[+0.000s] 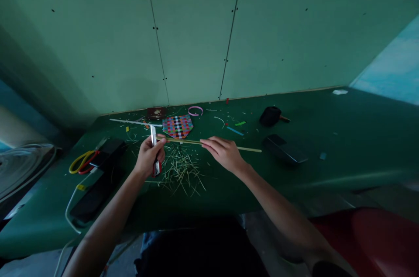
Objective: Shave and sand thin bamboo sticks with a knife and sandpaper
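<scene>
My left hand [148, 155] is closed around a snap-off utility knife [157, 168], its blade pointing up and its lower end red. A thin pale strip [185, 141], which looks like bamboo, reaches across to my right; its left end meets the thumb and blade of my left hand. Whether the edge is cutting into it cannot be made out. The fingers of my right hand [224, 151] pinch the strip, and its far end sticks out beyond them. Beneath lies a heap of fine shavings [183, 170]. Just behind is a colourful woven piece [177, 126] with a pointed lower edge.
Scissors [80, 162] with yellow and red handles lie at left beside a black box [109, 153] and a cable [67, 209]. To the right are a dark phone-like object [284, 149] and a black rounded item [270, 116]. A pink ring [195, 111] lies near the wall.
</scene>
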A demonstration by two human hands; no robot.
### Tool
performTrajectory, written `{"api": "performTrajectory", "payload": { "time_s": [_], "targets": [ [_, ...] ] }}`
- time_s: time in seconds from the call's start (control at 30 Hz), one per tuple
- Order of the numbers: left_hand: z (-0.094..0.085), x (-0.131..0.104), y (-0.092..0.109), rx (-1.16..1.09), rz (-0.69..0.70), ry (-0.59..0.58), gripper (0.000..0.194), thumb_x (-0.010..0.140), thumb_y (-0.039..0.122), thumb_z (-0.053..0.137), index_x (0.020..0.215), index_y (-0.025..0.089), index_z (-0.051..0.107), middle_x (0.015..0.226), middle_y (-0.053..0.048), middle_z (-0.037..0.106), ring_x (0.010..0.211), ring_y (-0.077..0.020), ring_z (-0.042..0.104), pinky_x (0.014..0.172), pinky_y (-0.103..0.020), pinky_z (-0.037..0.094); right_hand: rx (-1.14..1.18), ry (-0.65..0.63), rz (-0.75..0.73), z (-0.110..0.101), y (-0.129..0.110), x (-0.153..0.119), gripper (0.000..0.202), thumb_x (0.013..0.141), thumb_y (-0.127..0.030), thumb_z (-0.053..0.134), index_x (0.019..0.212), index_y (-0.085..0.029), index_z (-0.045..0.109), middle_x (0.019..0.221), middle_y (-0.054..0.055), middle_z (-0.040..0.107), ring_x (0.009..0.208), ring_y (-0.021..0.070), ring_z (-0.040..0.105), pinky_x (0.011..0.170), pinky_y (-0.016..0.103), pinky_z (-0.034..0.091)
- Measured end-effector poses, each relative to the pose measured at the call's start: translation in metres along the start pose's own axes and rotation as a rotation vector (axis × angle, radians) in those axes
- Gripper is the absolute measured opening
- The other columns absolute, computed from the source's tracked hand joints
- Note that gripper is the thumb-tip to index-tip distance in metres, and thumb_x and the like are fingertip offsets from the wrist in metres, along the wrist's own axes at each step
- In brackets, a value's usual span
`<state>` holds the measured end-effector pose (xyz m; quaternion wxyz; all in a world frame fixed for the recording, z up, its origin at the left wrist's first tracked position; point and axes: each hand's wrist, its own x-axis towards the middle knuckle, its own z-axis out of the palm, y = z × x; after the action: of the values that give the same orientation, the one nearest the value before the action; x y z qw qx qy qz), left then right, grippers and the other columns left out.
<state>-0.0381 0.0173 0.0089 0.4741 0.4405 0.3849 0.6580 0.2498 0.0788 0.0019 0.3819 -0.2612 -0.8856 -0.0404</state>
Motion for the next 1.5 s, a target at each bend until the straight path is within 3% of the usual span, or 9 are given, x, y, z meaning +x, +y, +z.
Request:
{"api": "performTrajectory", "payload": {
  "time_s": [0.13,0.3,0.53,0.67,0.83,0.93,1.13,1.33,1.5],
  "targets": [
    [-0.003,0.003,0.001,-0.026,0.042,0.093,0.024,0.084,0.032,0.082,0.086,0.016,0.065,0.065,0.002,0.065,0.037,-0.0027,0.039,0.037,-0.019,0.035,0.074,-0.033,0.073,-0.004,0.0,0.0,0.027,0.11,-0.029,0.053,0.122,-0.025,0.076,0.104,0.006,0.08,0.083,0.0176,0.075,0.069,0.031,0.058],
    [-0.006,0.003,0.004,-0.035,0.017,0.133,0.028,0.087,0.037,0.08,0.077,0.015,0.068,0.047,0.008,0.044,0.038,-0.0034,0.037,0.039,-0.018,0.034,0.393,-0.247,0.245,-0.013,-0.002,0.004,0.03,0.108,-0.03,0.053,0.127,-0.023,0.074,0.105,0.009,0.078,0.068,0.0147,0.066,0.058,0.03,0.05],
    [-0.009,0.006,0.008,-0.117,0.061,0.166,0.026,0.088,0.037,0.078,0.085,0.017,0.062,0.08,0.002,0.067,0.041,-0.0004,0.034,0.038,-0.017,0.033,0.801,-0.503,0.466,-0.024,-0.019,0.024,0.021,0.097,-0.032,0.068,0.107,-0.018,0.08,0.089,0.009,0.078,0.072,0.0169,0.069,0.061,0.03,0.051],
    [-0.005,0.004,0.007,-0.124,0.0,0.102,0.027,0.093,0.045,0.07,0.096,0.019,0.062,0.081,0.002,0.066,0.041,-0.0026,0.038,0.037,-0.019,0.035,1.032,-0.448,0.546,-0.018,-0.031,0.035,0.022,0.098,-0.035,0.067,0.106,-0.015,0.073,0.089,0.008,0.075,0.07,0.0156,0.07,0.069,0.032,0.057],
    [0.008,-0.011,-0.003,0.008,-0.253,-0.276,0.038,0.099,0.054,0.055,0.089,0.018,0.059,0.063,0.003,0.057,0.036,-0.0079,0.042,0.035,-0.022,0.036,1.121,-0.297,0.539,0.013,-0.041,0.042,0.024,0.1,-0.033,0.061,0.115,-0.014,0.064,0.082,0.004,0.07,0.063,0.0129,0.062,0.061,0.03,0.052],
    [0.015,-0.018,-0.009,0.121,-0.299,-0.41,0.04,0.099,0.056,0.055,0.087,0.018,0.058,0.06,0.003,0.055,0.035,-0.0088,0.044,0.035,-0.022,0.037,1.107,-0.243,0.52,0.031,-0.047,0.043,0.028,0.1,-0.029,0.058,0.125,-0.016,0.063,0.086,0.003,0.067,0.067,0.0135,0.062,0.061,0.029,0.053],
    [0.016,-0.019,-0.008,0.223,-0.271,-0.398,0.043,0.101,0.059,0.052,0.086,0.019,0.057,0.056,0.005,0.05,0.034,-0.0085,0.042,0.034,-0.021,0.035,1.103,-0.279,0.59,0.032,-0.057,0.042,0.037,0.101,-0.037,0.058,0.133,-0.018,0.064,0.072,-0.001,0.056,0.059,0.0118,0.05,0.046,0.024,0.037],
    [0.017,-0.021,-0.007,0.251,-0.27,-0.425,0.045,0.1,0.06,0.053,0.081,0.019,0.058,0.054,0.004,0.05,0.033,-0.0084,0.043,0.034,-0.02,0.033,1.148,-0.279,0.64,0.027,-0.06,0.042,0.045,0.095,-0.039,0.066,0.135,-0.019,0.068,0.089,0.005,0.063,0.067,0.0123,0.054,0.056,0.027,0.046],
    [0.019,-0.022,-0.004,0.281,-0.252,-0.424,0.048,0.1,0.06,0.052,0.077,0.019,0.057,0.051,0.004,0.048,0.033,-0.0085,0.042,0.034,-0.02,0.032,1.142,-0.245,0.606,0.035,-0.057,0.039,0.043,0.096,-0.043,0.067,0.132,-0.02,0.071,0.097,0.006,0.063,0.065,0.0113,0.052,0.054,0.027,0.044]
  ]
}}
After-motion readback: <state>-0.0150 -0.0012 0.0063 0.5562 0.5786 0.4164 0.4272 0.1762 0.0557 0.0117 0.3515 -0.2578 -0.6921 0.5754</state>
